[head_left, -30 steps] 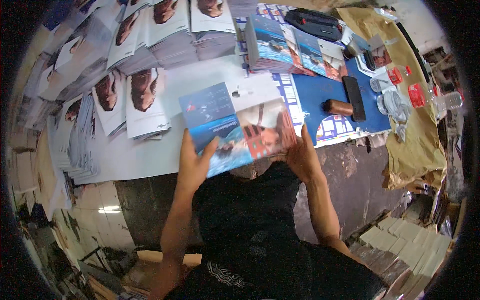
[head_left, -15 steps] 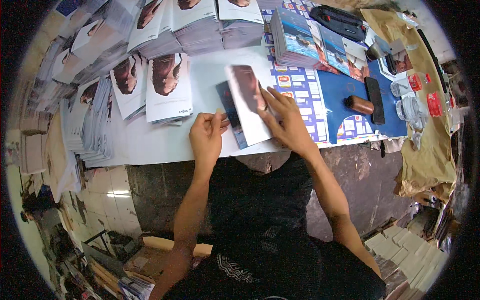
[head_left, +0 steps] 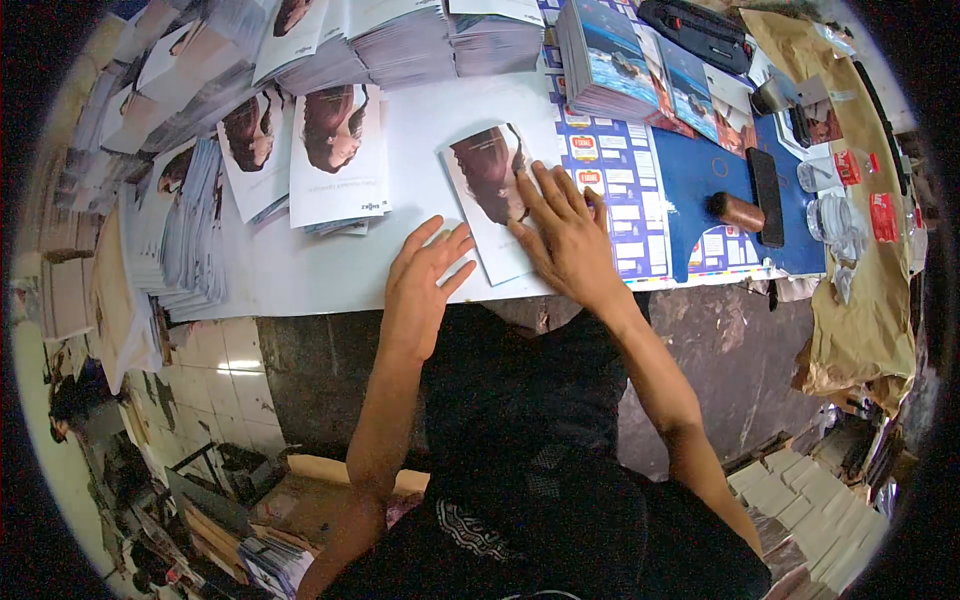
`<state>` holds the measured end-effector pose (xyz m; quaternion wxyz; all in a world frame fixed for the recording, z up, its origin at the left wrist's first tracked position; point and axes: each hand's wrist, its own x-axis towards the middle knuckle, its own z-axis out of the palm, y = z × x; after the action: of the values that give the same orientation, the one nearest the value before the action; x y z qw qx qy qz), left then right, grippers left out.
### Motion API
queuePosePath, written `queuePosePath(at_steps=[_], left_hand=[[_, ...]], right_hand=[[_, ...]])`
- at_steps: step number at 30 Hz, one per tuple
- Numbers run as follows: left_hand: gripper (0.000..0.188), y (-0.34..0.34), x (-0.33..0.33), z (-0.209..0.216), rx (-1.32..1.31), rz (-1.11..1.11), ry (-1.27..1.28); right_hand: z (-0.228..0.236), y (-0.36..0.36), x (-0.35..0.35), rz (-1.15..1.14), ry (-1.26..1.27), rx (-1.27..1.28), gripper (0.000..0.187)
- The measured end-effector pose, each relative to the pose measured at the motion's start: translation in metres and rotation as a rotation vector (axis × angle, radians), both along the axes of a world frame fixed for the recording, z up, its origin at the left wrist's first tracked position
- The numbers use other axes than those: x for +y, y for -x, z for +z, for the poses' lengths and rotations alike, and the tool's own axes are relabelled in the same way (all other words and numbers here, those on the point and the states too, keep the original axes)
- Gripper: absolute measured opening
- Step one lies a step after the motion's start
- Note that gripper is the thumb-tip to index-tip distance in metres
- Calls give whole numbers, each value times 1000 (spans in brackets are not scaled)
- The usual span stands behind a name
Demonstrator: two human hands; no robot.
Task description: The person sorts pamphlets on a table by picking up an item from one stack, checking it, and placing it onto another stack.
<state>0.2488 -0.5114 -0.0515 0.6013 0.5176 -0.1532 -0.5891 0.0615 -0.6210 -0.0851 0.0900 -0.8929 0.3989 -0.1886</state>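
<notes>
A folded booklet [head_left: 470,210], white with a picture of a dark-haired person on its cover, lies slightly tilted on the white tabletop [head_left: 420,125] before me. My right hand [head_left: 568,240] rests flat over its right side with the fingers spread. Just left of the booklet's lower edge, my left hand [head_left: 420,285] hovers near it, fingers apart and holding nothing. Further left lie matching booklets [head_left: 340,190] in small overlapping piles. What lies under the booklet is hidden.
Tall booklet stacks [head_left: 400,60] line the back, with fanned piles [head_left: 185,240] at the left. Right of me are a stack of blue-covered prints [head_left: 610,60], a brown cylinder [head_left: 737,212], a black bar [head_left: 764,195], plastic bottles [head_left: 838,222] and brown paper [head_left: 860,330].
The booklet has come down flat, covering the dark blue sheet seen beneath it before. My left hand's fingers have spread, and my right hand has flattened onto the cover.
</notes>
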Motion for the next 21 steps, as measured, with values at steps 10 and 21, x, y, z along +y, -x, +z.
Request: queuePosePath(at_steps=[10,21], left_hand=[[60,3,-3,4,-25,22,-28],[50,8,-6,-8,-482,-15,55]], right_hand=[[2,-1,1,27,59,51,56],[1,-1,1,19,15,70,57]])
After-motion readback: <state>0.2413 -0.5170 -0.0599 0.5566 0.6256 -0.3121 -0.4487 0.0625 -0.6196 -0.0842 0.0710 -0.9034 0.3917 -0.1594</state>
